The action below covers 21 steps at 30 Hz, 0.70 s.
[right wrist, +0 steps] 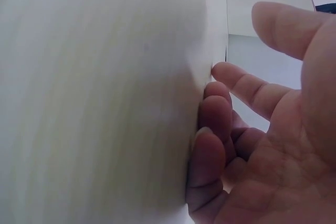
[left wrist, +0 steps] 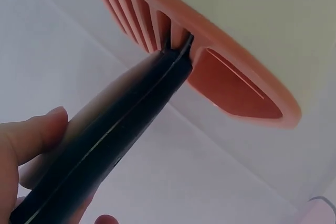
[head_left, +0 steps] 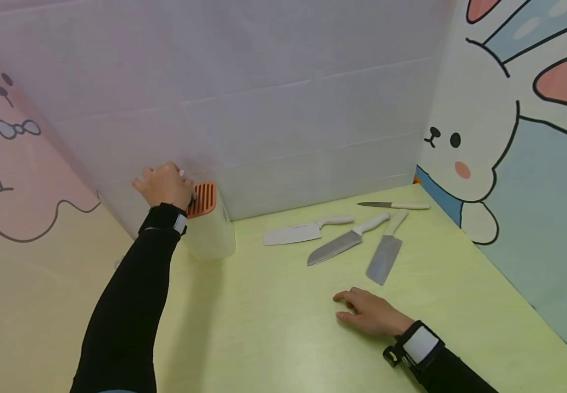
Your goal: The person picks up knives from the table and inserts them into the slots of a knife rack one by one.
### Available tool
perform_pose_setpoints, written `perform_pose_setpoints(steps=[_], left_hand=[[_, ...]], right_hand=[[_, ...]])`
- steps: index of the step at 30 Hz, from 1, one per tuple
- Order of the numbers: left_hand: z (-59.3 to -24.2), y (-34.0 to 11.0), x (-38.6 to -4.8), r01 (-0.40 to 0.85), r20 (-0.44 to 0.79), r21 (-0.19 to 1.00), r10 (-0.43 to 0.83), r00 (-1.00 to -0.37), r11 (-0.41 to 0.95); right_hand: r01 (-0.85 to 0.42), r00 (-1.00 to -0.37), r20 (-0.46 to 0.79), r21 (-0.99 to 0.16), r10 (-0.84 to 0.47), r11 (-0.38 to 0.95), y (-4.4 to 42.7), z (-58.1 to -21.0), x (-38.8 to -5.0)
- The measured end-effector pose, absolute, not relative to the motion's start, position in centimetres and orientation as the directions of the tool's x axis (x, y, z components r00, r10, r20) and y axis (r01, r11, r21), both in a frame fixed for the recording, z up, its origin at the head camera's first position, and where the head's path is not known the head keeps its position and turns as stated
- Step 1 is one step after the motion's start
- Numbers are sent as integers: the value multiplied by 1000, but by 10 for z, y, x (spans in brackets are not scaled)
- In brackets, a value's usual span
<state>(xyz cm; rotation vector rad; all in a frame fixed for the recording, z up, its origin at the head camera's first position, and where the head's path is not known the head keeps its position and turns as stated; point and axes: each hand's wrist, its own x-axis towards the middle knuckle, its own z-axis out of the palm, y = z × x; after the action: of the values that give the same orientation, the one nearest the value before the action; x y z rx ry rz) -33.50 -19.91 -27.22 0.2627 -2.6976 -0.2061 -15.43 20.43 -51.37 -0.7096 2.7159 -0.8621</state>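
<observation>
At the back left, my left hand (head_left: pixel 167 185) grips a knife by its dark handle (left wrist: pixel 126 114), which has a paler side. In the left wrist view the thumb lies along the pale side. The handle's end enters a slot in the orange top (head_left: pixel 204 199) of a cream knife block (head_left: pixel 209 234); any blade is hidden inside. My right hand (head_left: pixel 371 312) rests on the table with loosely bent fingers and holds nothing. Beyond it lie a cleaver (head_left: pixel 293 233), a broad knife (head_left: pixel 334 247), a square-ended blade (head_left: pixel 384 259) and a small paring knife (head_left: pixel 376 204).
The yellow table (head_left: pixel 273 327) meets a white covered wall (head_left: pixel 312 125) behind the block. A panel with a cartoon rabbit (head_left: pixel 479 147) borders the right side, and a pink cartoon panel (head_left: pixel 23 164) stands at the left.
</observation>
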Motion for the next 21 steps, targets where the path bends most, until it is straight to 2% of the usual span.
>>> perform_pose_setpoints(steps=[5, 13, 17, 21], left_hand=[[-275, -203, -330, -82, 454, 191, -162, -876, 978], [-284, -241, -312, 205, 634, 340, -62, -771, 918], [-301, -271, -309, 248, 595, 338, -2, -804, 908], [-331, -293, -316, 270, 480, 305, 97, -872, 914]], right_hand=[[-380, -864, -47, -591, -501, 712, 204, -512, -154], [-384, -863, -53, -580, -503, 719, 202, -515, -155], [-379, -866, -55, -576, -496, 725, 203, -517, -156], [-374, -868, -58, -579, -494, 725, 203, -518, -156]])
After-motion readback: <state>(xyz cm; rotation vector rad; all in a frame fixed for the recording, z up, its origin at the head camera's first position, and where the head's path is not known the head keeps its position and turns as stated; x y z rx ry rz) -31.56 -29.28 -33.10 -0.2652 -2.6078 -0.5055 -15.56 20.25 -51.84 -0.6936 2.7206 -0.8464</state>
